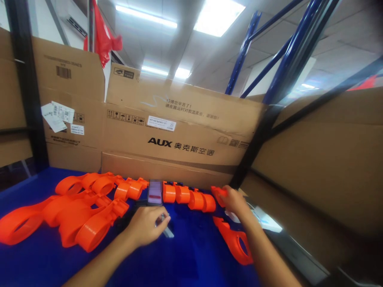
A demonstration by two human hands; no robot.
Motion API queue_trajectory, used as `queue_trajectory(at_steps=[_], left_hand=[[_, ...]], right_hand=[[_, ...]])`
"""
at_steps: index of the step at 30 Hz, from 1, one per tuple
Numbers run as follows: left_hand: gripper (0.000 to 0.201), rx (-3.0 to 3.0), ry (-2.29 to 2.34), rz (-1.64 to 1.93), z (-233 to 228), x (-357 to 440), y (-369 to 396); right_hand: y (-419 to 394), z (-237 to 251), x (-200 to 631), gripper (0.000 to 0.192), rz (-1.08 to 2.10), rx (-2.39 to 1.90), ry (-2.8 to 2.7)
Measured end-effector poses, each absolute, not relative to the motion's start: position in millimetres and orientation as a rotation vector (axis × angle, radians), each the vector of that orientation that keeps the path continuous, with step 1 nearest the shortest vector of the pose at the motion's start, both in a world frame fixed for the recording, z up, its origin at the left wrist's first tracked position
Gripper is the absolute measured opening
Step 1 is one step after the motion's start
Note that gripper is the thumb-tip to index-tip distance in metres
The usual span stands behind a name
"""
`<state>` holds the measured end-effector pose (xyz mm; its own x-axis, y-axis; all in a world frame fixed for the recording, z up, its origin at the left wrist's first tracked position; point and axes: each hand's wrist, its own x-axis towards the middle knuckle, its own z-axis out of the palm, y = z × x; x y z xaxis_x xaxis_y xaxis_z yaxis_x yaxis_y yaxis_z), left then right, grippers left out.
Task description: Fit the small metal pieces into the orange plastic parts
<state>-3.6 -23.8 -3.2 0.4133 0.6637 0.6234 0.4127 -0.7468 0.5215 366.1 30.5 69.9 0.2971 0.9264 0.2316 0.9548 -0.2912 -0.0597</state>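
Observation:
My left hand (146,226) hovers low over the blue surface, its fingers curled round a flat grey piece (168,232) whose kind I cannot make out. Over on the right, my right hand (235,202) has its fingers closed on an orange plastic part (219,195) at the end of a row; the fingertips are partly hidden. Close to my right forearm lies another orange part with a ring-shaped end (241,249). Between the hands runs a row of orange ringed parts (182,195).
Several more orange ringed parts (94,227) lie in a pile on the left of the blue tabletop (179,259). A phone (155,193) stands upright behind my left hand. Cardboard panels (131,141) wall the back, with dark rack posts (254,147) at the sides.

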Motion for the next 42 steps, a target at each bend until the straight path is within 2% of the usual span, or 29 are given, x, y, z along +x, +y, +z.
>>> queue_trajectory(at_steps=[5,8,10,15,20,26,29,31,34,42], left_hand=[[0.018,2.228,0.976,1.277,-4,-3,-23],[0.019,1.976,0.976,1.353,-5,-2,-18],[0.025,1.779,0.946,1.392,-6,-2,-13],[0.054,1.228,0.723,1.4,-7,-1,-2],[0.062,0.901,0.631,1.412,-9,0,1],[0.051,0.718,0.591,1.529,-3,-5,5],[0.04,0.661,0.559,1.547,2,-7,5],[0.034,0.614,0.558,1.545,4,-8,3],[0.028,0.576,0.578,1.53,6,-9,-1],[0.035,0.542,0.657,1.56,6,-12,0]], right_hand=[[-2,102,337,0.045,-0.512,-2.148,-1.642],[-24,118,302,0.042,-0.54,-1.833,-1.64],[-36,120,273,0.039,-0.448,-1.561,-1.757],[-55,99,205,0.035,-0.107,-1.132,-2.068],[-55,71,167,0.031,0.159,-0.945,-2.21],[-28,47,169,0.03,0.448,-0.874,-2.044],[-10,37,184,0.022,0.363,-0.952,-1.953],[-2,30,193,0.021,0.264,-1.084,-2.103],[4,20,200,0.009,0.16,-1.247,-2.329],[9,4,195,0.011,0.161,-1.324,-2.47]])
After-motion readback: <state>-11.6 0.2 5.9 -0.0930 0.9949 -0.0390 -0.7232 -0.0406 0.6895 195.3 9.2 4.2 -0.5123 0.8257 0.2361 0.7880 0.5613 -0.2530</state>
